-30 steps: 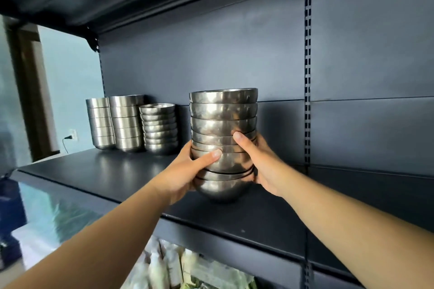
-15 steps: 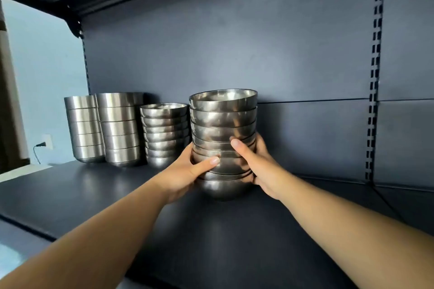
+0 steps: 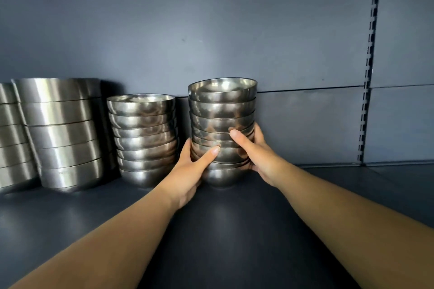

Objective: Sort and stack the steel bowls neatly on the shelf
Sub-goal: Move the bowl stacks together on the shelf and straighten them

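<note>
Both hands clasped round a stack of rounded steel bowls (image 3: 222,122): left hand (image 3: 195,169) wrapping its lower left side, right hand (image 3: 256,155) its right. Stack standing on, or just above, the dark shelf (image 3: 234,230), close to the back panel (image 3: 211,30). Already ranged along the back: a shorter stack of like bowls (image 3: 143,138) just beside it, then straight-sided steel stacks (image 3: 63,131) further left. Seemingly near done. Narrow gap leftward; wide bare shelf rightward, past the slotted upright (image 3: 368,65).

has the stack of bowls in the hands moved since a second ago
Yes. The held stack went deeper into the shelf, from near its front edge toward the back panel, beside the round bowl stack.
</note>
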Demonstrator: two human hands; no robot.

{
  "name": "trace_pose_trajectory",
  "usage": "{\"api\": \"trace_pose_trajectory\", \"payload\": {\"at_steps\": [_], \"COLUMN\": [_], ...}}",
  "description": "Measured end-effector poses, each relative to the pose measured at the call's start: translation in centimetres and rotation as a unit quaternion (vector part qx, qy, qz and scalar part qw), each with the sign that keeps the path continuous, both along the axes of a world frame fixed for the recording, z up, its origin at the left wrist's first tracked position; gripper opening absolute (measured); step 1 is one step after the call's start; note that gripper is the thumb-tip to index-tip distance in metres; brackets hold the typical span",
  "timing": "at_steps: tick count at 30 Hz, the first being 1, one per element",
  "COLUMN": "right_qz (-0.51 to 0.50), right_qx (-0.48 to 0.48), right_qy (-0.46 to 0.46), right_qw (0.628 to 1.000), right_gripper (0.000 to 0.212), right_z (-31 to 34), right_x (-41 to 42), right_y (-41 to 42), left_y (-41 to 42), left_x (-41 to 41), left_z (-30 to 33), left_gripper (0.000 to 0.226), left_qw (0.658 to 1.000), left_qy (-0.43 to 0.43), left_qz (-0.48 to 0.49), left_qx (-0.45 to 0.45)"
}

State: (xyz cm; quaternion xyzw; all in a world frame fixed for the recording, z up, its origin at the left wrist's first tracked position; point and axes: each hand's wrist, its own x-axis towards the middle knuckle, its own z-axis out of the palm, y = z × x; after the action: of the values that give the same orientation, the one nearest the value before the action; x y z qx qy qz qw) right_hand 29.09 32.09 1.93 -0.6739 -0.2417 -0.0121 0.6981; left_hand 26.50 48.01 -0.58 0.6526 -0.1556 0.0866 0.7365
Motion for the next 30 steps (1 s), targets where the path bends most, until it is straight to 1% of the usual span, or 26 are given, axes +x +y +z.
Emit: {"api": "trace_pose_trajectory", "payload": {"at_steps": [2, 3, 6, 9, 12, 15, 16, 19, 21, 22, 23, 25, 27, 30], "right_qz": [-0.002, -0.002, -0.004, -0.003, -0.001, -0.016, -0.023, -0.041, -0.046, -0.044, -0.038, -0.013, 0.010, 0.021], "right_qx": [0.001, 0.001, -0.002, 0.014, 0.032, 0.061, 0.064, 0.061, 0.057, 0.057, 0.058, 0.059, 0.045, 0.038], "right_qy": [-0.006, -0.007, -0.015, -0.028, -0.037, -0.036, -0.033, -0.016, -0.002, 0.003, 0.006, 0.015, 0.019, 0.035], "right_qw": [1.000, 1.000, 1.000, 0.999, 0.999, 0.997, 0.997, 0.997, 0.997, 0.997, 0.998, 0.998, 0.999, 0.998], "right_gripper": [0.085, 0.084, 0.085, 0.081, 0.092, 0.108, 0.110, 0.106, 0.103, 0.097, 0.092, 0.096, 0.100, 0.093], "right_z": [0.1, 0.2, 0.4, 0.7, 0.7, 0.7, 0.7, 0.7, 0.6, 0.6, 0.6, 0.7, 0.7, 0.7], "right_x": [0.2, 0.3, 0.3, 0.2, 0.3, 0.8, 1.0, 1.2, 1.2, 1.2, 1.2, 1.3, 1.5, 1.6], "right_y": [0.1, 0.0, -0.2, -0.1, 0.1, 0.2, 0.3, 0.5, 0.5, 0.5, 0.4, 0.3, 0.0, -0.6], "left_y": [0.0, 0.0, -0.1, -0.2, -0.2, -0.2, -0.2, -0.2, 0.0, 0.1, 0.3, 0.5, 0.4, 0.5], "left_x": [0.1, 0.2, 0.2, 0.2, 0.2, 0.2, 0.2, 0.1, 0.0, -0.1, -0.1, -0.2, -0.3, -0.4], "left_z": [0.1, 0.2, 0.4, 0.4, 0.4, 0.4, 0.5, 0.5, 0.6, 0.7, 0.7, 0.9, 0.9, 1.1], "left_gripper": [0.105, 0.104, 0.087, 0.074, 0.068, 0.070, 0.072, 0.089, 0.086, 0.092, 0.104, 0.126, 0.137, 0.144], "left_qw": [1.000, 1.000, 0.998, 0.998, 0.996, 0.996, 0.996, 0.994, 0.992, 0.991, 0.990, 0.987, 0.983, 0.976], "left_qy": [-0.010, -0.022, -0.056, -0.061, -0.066, -0.056, -0.052, -0.046, -0.049, -0.044, -0.034, -0.017, -0.002, 0.017], "left_qz": [0.007, 0.008, 0.011, 0.026, 0.038, 0.050, 0.056, 0.071, 0.086, 0.095, 0.105, 0.126, 0.144, 0.158], "left_qx": [-0.008, -0.005, 0.008, 0.020, 0.039, 0.046, 0.052, 0.075, 0.078, 0.081, 0.086, 0.102, 0.115, 0.150]}}
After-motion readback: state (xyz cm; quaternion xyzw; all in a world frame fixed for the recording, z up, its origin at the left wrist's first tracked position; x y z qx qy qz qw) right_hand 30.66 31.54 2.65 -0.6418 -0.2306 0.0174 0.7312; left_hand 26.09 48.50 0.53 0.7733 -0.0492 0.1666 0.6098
